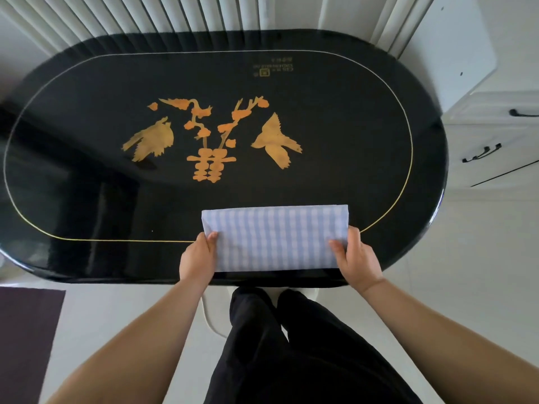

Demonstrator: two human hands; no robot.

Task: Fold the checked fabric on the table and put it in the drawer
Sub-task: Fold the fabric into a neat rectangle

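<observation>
The checked fabric, pale blue and white, lies folded into a wide rectangle at the near edge of the black oval table. My left hand grips its left edge, thumb on top of the cloth. My right hand grips its right edge the same way, thumb over the cloth and fingers under or beside it. White drawers with dark handles stand to the right of the table; they look closed.
The glossy table top bears a gold bird-and-flower design and a thin gold border line. White vertical blinds hang behind it. A dark mat lies on the pale floor at the left. My black-trousered legs stand below the table edge.
</observation>
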